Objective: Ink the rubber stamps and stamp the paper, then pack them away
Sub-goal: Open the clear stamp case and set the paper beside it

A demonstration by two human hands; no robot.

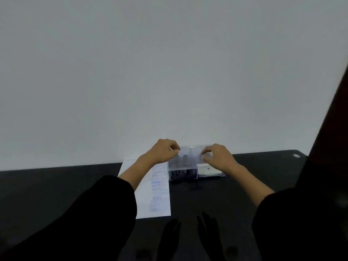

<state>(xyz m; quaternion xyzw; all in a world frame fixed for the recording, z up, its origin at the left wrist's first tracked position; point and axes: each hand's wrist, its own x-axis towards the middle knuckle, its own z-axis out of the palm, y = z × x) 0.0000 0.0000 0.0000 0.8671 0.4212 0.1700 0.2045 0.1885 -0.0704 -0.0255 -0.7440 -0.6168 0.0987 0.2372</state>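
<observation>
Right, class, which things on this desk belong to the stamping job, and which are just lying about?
Job: clear box, its lid pinched by left hand and right hand, dark stamps inside, white pad, stamped paper.
Lying about: white round mark on the table; dark upright at right.

This looks like a plain office or study room; a dark, smooth desk (56, 179) stands against a bare white wall (169, 72); a round cable hole (296, 155) is cut near the desk's far right corner; a sheet of paper (160, 206) with blue stamped marks lies beside a clear plastic box (183, 171); a dark upright panel (335, 129) edges the right.
</observation>
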